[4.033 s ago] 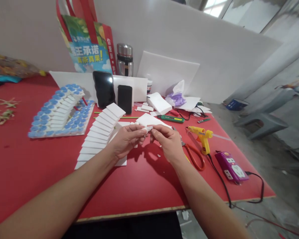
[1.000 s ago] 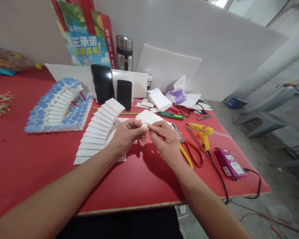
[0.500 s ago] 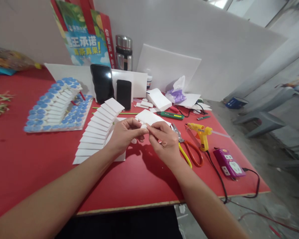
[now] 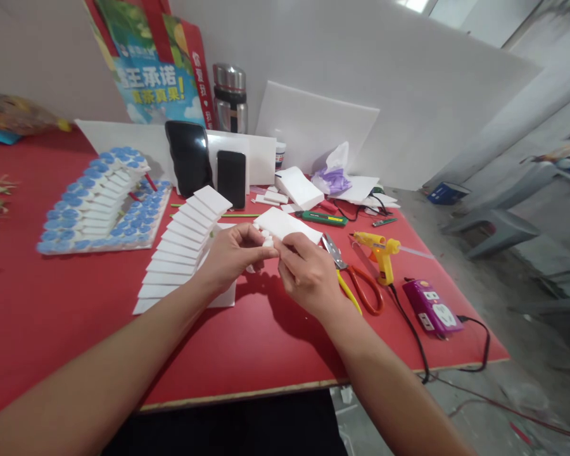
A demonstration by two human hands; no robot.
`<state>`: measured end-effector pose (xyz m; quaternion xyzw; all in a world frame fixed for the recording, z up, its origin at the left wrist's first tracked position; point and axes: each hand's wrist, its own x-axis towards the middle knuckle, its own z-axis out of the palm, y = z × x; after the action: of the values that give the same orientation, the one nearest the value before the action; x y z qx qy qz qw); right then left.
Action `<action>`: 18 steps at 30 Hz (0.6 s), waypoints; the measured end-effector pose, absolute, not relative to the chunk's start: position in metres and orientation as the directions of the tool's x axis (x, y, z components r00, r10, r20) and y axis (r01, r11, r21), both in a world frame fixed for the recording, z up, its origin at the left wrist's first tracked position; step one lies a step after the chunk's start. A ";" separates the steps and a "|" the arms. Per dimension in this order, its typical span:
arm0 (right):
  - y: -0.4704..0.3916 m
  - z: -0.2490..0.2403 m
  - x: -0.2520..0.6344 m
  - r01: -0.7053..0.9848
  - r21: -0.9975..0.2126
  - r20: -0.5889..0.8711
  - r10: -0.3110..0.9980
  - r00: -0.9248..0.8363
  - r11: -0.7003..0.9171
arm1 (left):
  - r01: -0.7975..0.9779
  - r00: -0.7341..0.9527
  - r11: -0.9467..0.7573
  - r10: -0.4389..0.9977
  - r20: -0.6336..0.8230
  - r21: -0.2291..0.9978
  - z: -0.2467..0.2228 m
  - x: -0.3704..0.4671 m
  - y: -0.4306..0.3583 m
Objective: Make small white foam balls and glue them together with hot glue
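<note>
My left hand (image 4: 232, 254) pinches a small white piece (image 4: 267, 242) between thumb and fingers, over the red table. Close against it, my right hand (image 4: 308, 271) has its fingers pressed together at the right side of the piece; whether they grip it too is hard to see. Left of my hands, a fanned row of white panels (image 4: 175, 253) stands like curved steps. Behind my right hand lies a flat white sheet (image 4: 289, 223). Pliers with red and yellow handles (image 4: 368, 291) lie just right of my right hand.
A blue-and-white stepped model (image 4: 95, 202) sits at the left. A yellow glue gun (image 4: 382, 253) and a purple power box (image 4: 432, 308) are at the right, with black cables. Two phones (image 4: 189, 158), a steel flask (image 4: 230, 98) and a green cutter (image 4: 323, 218) are farther back.
The view has shifted slightly, so the table items appear a little farther left. My hands remain together, and the small white piece has turned slightly between them.
</note>
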<state>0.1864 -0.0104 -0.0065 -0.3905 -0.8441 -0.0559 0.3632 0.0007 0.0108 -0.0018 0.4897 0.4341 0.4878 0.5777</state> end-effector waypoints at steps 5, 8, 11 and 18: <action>-0.012 -0.007 0.186 0.697 -0.160 0.668 0.597 -0.445 0.699 | -0.128 0.159 0.051 0.987 -0.030 0.991 -0.002 0.001 0.011; -0.013 -0.008 0.184 0.694 -0.203 0.664 0.618 -0.421 0.691 | -0.127 0.164 0.031 0.986 -0.010 0.991 -0.003 -0.001 0.012; -0.015 -0.009 0.183 0.673 -0.259 0.672 0.629 -0.390 0.693 | -0.130 0.156 -0.006 0.987 0.027 0.992 -0.003 -0.002 0.013; -0.014 -0.010 0.181 0.553 -0.419 0.702 0.643 -0.306 0.721 | -0.032 0.094 -0.207 0.973 0.210 0.978 0.000 -0.004 0.008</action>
<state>0.1807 -0.0144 -0.0103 -0.3704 -0.8067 0.0492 0.4579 -0.0041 0.0084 -0.0003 0.5678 0.4145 0.5305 0.4738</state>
